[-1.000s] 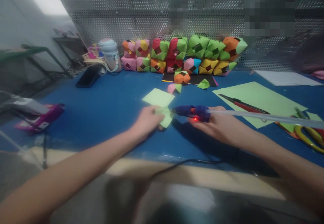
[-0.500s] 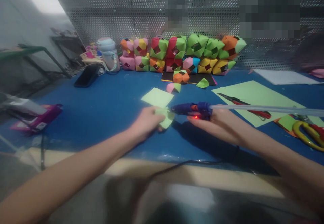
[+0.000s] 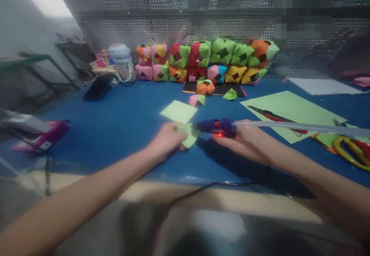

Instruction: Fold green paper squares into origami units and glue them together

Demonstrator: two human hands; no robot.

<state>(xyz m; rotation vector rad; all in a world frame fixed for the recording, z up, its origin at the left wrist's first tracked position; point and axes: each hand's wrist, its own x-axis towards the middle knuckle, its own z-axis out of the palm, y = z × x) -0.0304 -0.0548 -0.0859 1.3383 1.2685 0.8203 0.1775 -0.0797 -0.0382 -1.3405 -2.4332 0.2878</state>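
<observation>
My left hand pinches a light green piece of paper, its shape partly covered by the fingers. Closed round a blue glue gun is my right hand. The gun's nozzle points left and meets or nearly meets the paper's upper edge; I cannot tell which. A red light glows on the gun, and a long clear glue stick runs out of its back to the right. Just beyond my left hand, a light green paper square lies flat on the blue tabletop.
Folded paper balls stand stacked against a perforated metal panel. A phone and a bottle are back left. At right lie a green sheet, a cutter and yellow-handled scissors. A black cord crosses the front edge.
The glue gun in my right hand has shifted slightly left, its nozzle a bit further over the green paper. My left hand stays nearly still, and the whole view has drifted slightly.
</observation>
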